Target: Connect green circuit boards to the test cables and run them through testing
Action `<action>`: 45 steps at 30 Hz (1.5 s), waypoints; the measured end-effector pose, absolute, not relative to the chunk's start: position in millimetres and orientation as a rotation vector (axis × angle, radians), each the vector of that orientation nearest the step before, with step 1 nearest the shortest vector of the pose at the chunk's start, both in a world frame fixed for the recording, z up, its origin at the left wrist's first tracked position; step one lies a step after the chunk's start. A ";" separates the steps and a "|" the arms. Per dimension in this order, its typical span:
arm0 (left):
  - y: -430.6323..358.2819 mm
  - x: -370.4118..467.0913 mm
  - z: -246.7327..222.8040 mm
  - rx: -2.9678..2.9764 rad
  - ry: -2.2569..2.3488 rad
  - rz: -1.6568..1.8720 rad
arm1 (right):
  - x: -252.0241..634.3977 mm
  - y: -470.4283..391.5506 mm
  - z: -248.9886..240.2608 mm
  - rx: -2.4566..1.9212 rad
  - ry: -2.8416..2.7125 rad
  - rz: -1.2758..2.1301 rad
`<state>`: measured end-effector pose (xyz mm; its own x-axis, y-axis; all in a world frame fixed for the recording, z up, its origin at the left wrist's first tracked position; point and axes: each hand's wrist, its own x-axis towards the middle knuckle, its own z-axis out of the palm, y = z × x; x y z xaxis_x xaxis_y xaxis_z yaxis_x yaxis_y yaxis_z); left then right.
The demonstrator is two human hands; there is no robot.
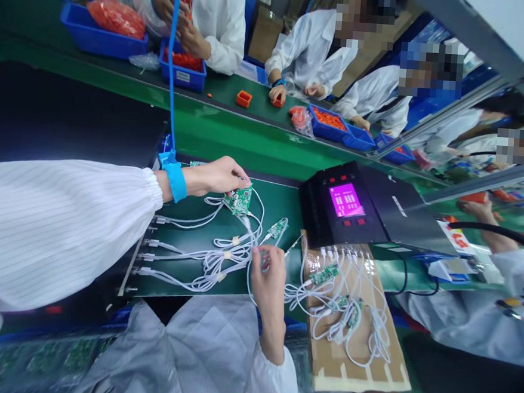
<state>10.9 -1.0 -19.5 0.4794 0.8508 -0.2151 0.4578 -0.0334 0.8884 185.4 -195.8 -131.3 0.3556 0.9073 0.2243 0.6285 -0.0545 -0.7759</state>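
My left hand (226, 176), with a blue wrist strap (174, 179), pinches the upper edge of a green circuit board (239, 201) above the dark green mat (191, 185). White cables (228, 257) lie bundled below the board, some running to connectors at the mat's left edge. My right hand (269, 272) is lower and to the right, its fingers curled at the white cables; what they hold is too small to make out. A smaller circuit board (278, 228) lies just above my right hand, joined to a white cable.
A black device (351, 203) with a lit magenta screen stands at the right. Below it, a cardboard sheet (361, 371) bears more boards and cables. People in white coats work across the belt beside blue bins (103, 35). A blue cord (172, 64) hangs by my left wrist.
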 end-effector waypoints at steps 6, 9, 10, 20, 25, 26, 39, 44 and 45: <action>0.6 12.5 -20.9 1.682 1.189 0.449 | 182.1 -198.7 -142.9 -1.857 -1.445 0.384; 0.7 14.0 -19.8 1.661 1.222 0.444 | 178.2 -198.1 -145.7 -1.874 -1.422 0.319; 0.4 14.4 -19.0 1.645 1.234 0.440 | 177.4 -198.2 -146.0 -1.875 -1.410 0.309; -1.3 13.5 -16.0 1.563 1.220 0.468 | 170.5 -212.5 -140.3 -2.082 -1.316 0.360; -3.1 15.0 -13.8 1.512 1.217 0.501 | 163.5 -215.4 -139.0 -2.106 -1.301 0.372; -3.5 15.6 -13.5 1.483 1.220 0.517 | 161.9 -215.8 -138.6 -2.114 -1.309 0.371; -2.0 17.4 -16.0 1.420 1.219 0.604 | 152.3 -212.2 -127.4 -1.732 -1.614 0.487; -4.2 18.4 -13.6 1.383 1.232 0.587 | 155.1 -206.1 -105.1 -1.532 -1.601 0.808; -5.0 18.9 -12.7 1.364 1.225 0.584 | 155.9 -205.6 -101.7 -1.499 -1.572 0.888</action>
